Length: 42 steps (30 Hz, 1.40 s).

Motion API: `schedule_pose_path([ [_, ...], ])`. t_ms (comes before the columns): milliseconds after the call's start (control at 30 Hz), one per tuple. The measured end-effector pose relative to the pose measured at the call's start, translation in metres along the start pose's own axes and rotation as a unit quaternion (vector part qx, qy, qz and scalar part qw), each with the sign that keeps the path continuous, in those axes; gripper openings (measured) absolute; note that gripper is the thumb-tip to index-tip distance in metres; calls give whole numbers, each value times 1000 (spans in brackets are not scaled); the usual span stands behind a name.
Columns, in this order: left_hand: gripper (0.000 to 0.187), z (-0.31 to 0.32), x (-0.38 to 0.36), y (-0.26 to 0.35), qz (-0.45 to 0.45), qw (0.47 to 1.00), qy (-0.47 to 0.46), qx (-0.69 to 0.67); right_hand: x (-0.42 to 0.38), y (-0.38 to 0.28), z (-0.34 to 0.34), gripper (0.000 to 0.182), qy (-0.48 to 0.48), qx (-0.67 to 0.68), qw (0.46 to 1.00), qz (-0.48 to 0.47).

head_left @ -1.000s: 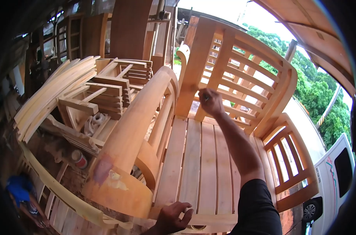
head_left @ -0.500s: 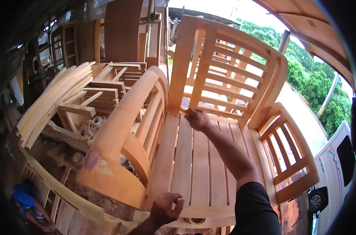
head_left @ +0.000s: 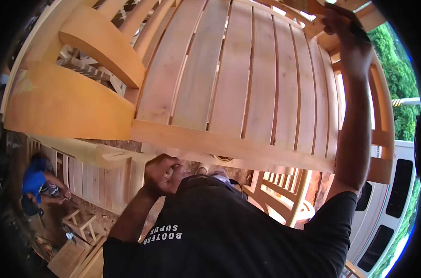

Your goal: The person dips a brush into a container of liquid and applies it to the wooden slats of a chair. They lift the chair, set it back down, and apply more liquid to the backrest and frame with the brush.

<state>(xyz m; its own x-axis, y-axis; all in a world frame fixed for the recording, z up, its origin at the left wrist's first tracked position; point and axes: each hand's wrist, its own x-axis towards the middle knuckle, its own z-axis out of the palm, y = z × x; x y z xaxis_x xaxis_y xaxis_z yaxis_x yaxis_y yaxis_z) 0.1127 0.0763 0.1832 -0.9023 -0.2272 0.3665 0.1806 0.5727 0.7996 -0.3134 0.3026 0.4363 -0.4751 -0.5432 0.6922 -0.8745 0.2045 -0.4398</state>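
A wooden slatted bench (head_left: 229, 69) fills the upper middle, its seat made of several long boards. My right hand (head_left: 342, 30) is stretched out to the bench's far right corner, by the backrest, with its fingers curled. What it holds is too dark and cut off to make out. My left hand (head_left: 162, 173) hangs just off the front rail (head_left: 229, 143), fingers curled in and nothing visible in them. The bench's broad curved armrest (head_left: 71, 102) stands on the left, with a paler patch on its surface. The right armrest (head_left: 382, 139) is partly behind my right forearm.
At lower left a person in a blue shirt (head_left: 34, 178) sits beside another slatted wooden piece (head_left: 99, 180). A small wooden frame (head_left: 81, 224) is near them. A wooden chair (head_left: 284, 192) is under the front edge. A white van (head_left: 386, 204) is parked at right.
My view has tilted down, bringing my torso into sight. My right hand has gone from the backrest's left lower corner to the right corner. My left hand stays near the front rail, curled tighter.
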Motion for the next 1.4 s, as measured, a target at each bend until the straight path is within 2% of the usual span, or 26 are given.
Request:
schedule_pose_path([
  [33,15,14,-10,-11,-32,999,-36,9,-8,-18,-7,29,23,-26,999,1],
  [67,15,27,-22,-22,-65,995,-72,17,-15,-10,-22,25,17,-73,995,-62],
  [100,33,42,-34,-36,-127,984,-124,19,-21,-14,-26,25,34,-64,996,-50],
  [200,66,89,-18,-36,-67,993,-92,38,-50,-34,-40,25,72,0,997,-15],
  [300,94,130,-1,-35,-67,976,-191,82,-77,-58,-39,26,88,127,988,20],
  [400,95,175,6,-50,-92,952,-266,120,-109,-66,-47,28,118,183,974,55],
  [433,92,194,-5,-69,-32,964,-224,140,-120,-68,-51,28,126,182,973,64],
  [500,88,200,4,-69,-32,952,-272,137,-142,-73,-58,30,173,173,965,96],
  [533,86,202,9,-69,-32,945,-296,137,-153,-71,-65,33,164,171,966,99],
  [567,80,210,3,-76,-28,949,-277,148,-163,-71,-70,35,168,169,966,99],
  [667,77,218,-3,-85,-5,954,-247,169,-191,-70,-80,37,191,166,960,118],
  [767,79,223,-8,-80,-62,944,-280,165,-218,-66,-84,36,229,166,944,168],
  [800,79,220,-8,-80,-75,942,-274,180,-224,-63,-83,36,240,173,939,176],
  [933,86,181,-16,-71,55,971,-173,159,-233,-64,-74,35,237,196,923,230],
  [1000,91,151,-21,-52,6,980,-149,135,-232,-63,-66,36,227,199,921,247],
  [1033,91,135,-20,-44,-32,966,-188,174,-231,-63,-62,36,225,211,918,248],
  [1133,96,95,-52,-48,-39,971,-150,181,-233,-55,-50,35,204,256,909,260],
  [1200,106,60,-71,-31,-11,962,-117,248,-229,-54,-42,35,187,280,901,273],
  [1333,115,-13,-96,-1,-190,938,-162,240,-212,-57,-32,32,158,310,896,278],
  [1400,122,-49,-97,30,-147,952,-117,242,-205,-56,-29,31,141,309,901,269],
])
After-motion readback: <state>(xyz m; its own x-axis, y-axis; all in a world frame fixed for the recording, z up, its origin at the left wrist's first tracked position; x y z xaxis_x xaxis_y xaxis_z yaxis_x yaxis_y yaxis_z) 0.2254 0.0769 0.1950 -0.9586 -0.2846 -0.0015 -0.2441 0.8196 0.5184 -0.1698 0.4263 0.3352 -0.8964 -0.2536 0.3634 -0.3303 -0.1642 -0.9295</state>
